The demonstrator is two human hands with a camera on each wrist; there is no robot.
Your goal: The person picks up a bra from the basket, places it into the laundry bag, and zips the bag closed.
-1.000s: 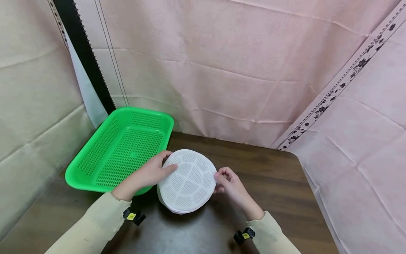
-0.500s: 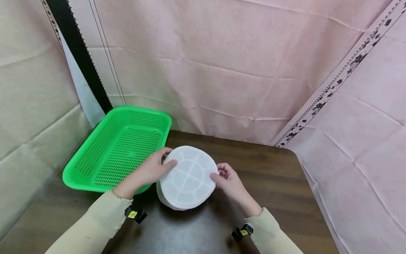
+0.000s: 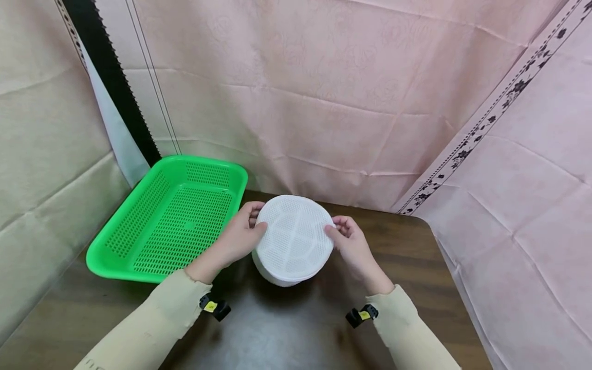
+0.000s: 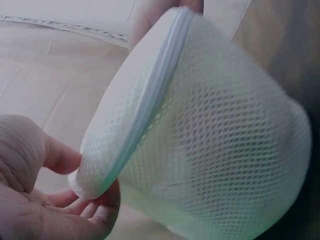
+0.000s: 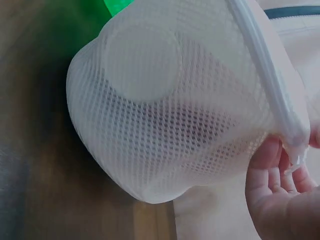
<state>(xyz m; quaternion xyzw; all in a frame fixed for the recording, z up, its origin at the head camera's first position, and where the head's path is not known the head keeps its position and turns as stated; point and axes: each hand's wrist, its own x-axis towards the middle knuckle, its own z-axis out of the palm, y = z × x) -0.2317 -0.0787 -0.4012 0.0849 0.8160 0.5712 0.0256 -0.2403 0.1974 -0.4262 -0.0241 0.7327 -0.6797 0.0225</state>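
Observation:
A round white mesh laundry bag (image 3: 293,239) is held between both hands, its flat top tilted toward the head camera. My left hand (image 3: 240,234) pinches the left edge of that top between thumb and fingers. On the opposite edge, my right hand (image 3: 353,244) grips the rim the same way. A zipper (image 4: 155,95) runs around the rim in the left wrist view and appears shut along the part that shows. In the right wrist view a small zipper pull (image 5: 295,167) hangs by the right fingers. A pale round shape (image 5: 142,62) shows at the mesh side.
A green plastic basket (image 3: 94,257) with perforated walls stands to the left, close to my left forearm. The dark wooden table (image 3: 416,288) extends around the bag. Pale pink cloth (image 3: 296,103) hangs behind and on both sides.
Both hands and the bag have moved to the right and farther from the body. My right hand has shifted up along the bag's rim. The basket stays in place.

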